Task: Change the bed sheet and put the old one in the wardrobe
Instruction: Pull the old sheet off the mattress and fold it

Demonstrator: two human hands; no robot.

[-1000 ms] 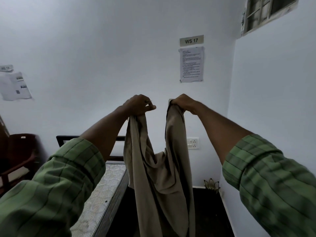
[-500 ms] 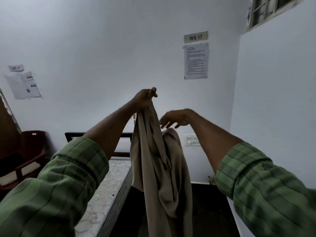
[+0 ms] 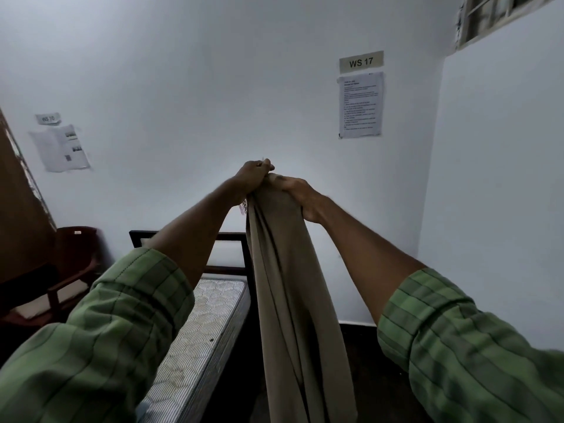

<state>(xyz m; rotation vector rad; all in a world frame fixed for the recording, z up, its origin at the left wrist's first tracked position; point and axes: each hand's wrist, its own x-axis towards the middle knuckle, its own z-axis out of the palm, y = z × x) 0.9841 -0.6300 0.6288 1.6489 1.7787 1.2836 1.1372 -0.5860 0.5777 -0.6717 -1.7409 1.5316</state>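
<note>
**Both hands bunched on the top of the hanging sheet**

Your left hand's fingers (image 3: 265,166) are curled tight into a fist around the top edge of the beige sheet (image 3: 290,300), thumb uppermost. Your right hand (image 3: 300,196) sits just beside and slightly below your left hand (image 3: 251,178), touching it; its fingers wrap down over the gathered fabric and clutch it from the right side. Between the two grips the cloth is pulled into one narrow bundle, held up at arm's length in front of you.

From there the sheet hangs straight down in long vertical folds and runs out of view at the bottom edge. A small white label (image 3: 243,206) pokes out of the fabric just under your left hand.

Both your forearms are bare, with the green checked sleeves (image 3: 128,325) pushed up toward the elbows.

Behind and to the left of the hanging sheet stands the bed: a bare quilted mattress (image 3: 201,328) on a dark frame (image 3: 232,238) against the white wall. Further left is a dark red chair (image 3: 76,264). On the wall hang a "WS 17" sign (image 3: 361,62) with a printed notice (image 3: 360,104) beneath it, and another paper (image 3: 59,148) at the left.
</note>
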